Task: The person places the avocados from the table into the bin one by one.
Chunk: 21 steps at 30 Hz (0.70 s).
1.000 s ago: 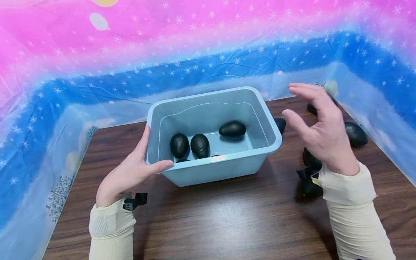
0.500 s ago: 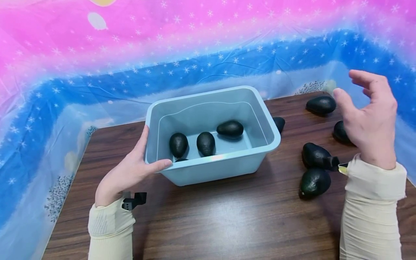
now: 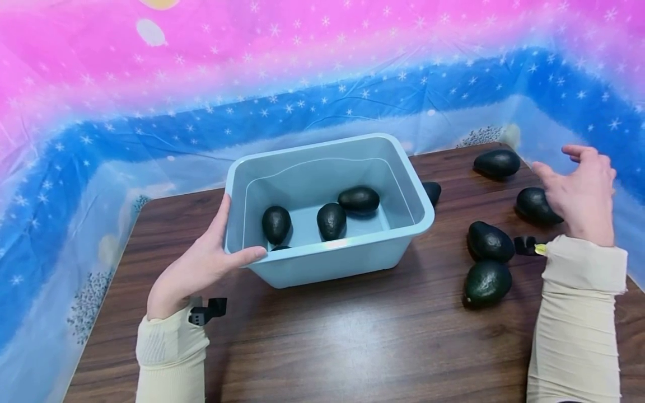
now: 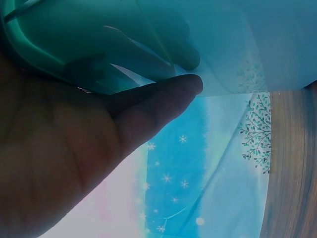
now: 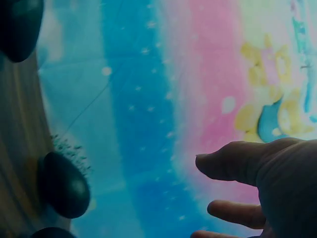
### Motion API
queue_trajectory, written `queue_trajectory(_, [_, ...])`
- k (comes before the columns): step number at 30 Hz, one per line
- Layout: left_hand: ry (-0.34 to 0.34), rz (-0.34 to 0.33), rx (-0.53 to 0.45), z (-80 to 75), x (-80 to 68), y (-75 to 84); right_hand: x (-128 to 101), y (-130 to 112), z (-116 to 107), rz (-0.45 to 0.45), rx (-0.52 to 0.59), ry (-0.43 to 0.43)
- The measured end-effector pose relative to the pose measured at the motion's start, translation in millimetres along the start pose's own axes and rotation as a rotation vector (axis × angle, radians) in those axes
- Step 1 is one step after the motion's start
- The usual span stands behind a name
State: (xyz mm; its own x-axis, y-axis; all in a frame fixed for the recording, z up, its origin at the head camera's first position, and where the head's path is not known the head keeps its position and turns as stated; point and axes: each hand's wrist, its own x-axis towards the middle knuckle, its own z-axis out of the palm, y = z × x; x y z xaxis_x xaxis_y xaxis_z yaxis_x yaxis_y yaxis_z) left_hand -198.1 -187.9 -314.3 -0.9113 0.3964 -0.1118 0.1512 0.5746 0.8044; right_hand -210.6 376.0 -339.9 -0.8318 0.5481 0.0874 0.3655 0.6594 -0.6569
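While our left hand (image 3: 197,267), fingers spread, grips one blue bin (image 3: 335,266), our splayed right hand (image 3: 584,196) hovers near one avocado (image 3: 534,206).

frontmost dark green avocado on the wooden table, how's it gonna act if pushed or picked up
The glossy, dark green, egg-shaped avocado will probably roll when pushed, given its rounded sides, though the blackish pear-shaped avocado just behind it may stop it that way. Its shiny skin could be a bit slippery.
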Motion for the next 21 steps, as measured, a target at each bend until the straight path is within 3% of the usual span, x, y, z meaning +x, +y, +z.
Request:
queue_trajectory(9, [0.0,-0.014,0.015,-0.1,-0.6,0.4,16.0,24.0,13.3,0.057,-0.105,-0.137])
queue_trajectory(16, [-0.004,-0.018,0.02,0.2,-0.7,0.4,24.0,51.4,20.6,-0.007,-0.107,-0.257])
queue_trajectory(21, [-0.001,-0.012,0.005,0.2,-0.7,0.2,28.1,59.3,23.1,-0.013,-0.131,-0.276])
